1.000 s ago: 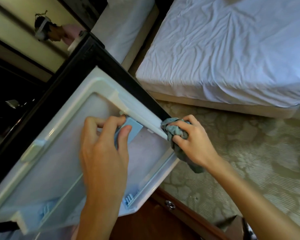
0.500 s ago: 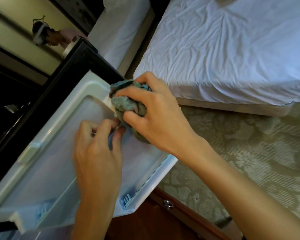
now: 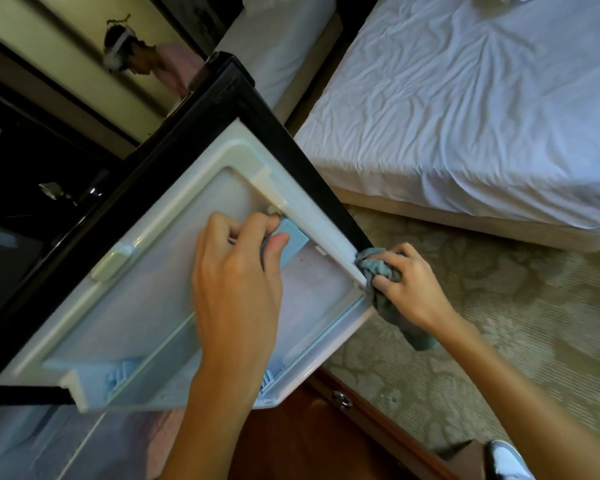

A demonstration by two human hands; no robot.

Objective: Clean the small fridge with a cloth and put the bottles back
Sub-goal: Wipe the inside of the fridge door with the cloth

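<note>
1. Head view, the only one. The door (image 3: 142, 271) of the small fridge is swung open. Its white liner faces the camera, with a black frame round it.
2. Left hand (image 3: 236, 299): the fingers are curled, and thumb and forefingers pinch the blue tab (image 3: 293, 245) by the door's right edge. This is likely to steady the door so it doesn't swing under the wiping, or to lift the tab clear of the liner.
3. Right hand (image 3: 418, 289): it is closed round the cloth (image 3: 374, 268). The wad is pressed on the white lip at the door's right edge, close to the lower right corner. The cloth's tail hangs loose below the hand, off the door.
4. Why bunched: a tight wad makes a firm pad that fits the narrow lip, and one hand can push it along.
5. Step, as I judge it: wiping the door rim. Cleaning is not done and putting back has not begun. No bottles are in view.
6. The rail (image 3: 153, 362) runs along the door's bottom edge, with blue brackets at its ends.
7. There are faint reddish specks on the liner just below the tab. They may be stains or video noise; too soft to say.
8. Rest: the bed (image 3: 465, 116) lies beyond the door's right edge, and the carpet (image 3: 516, 334) is under the right hand. A wooden front with a metal knob (image 3: 342, 399) sits below the door's lower corner.
</note>
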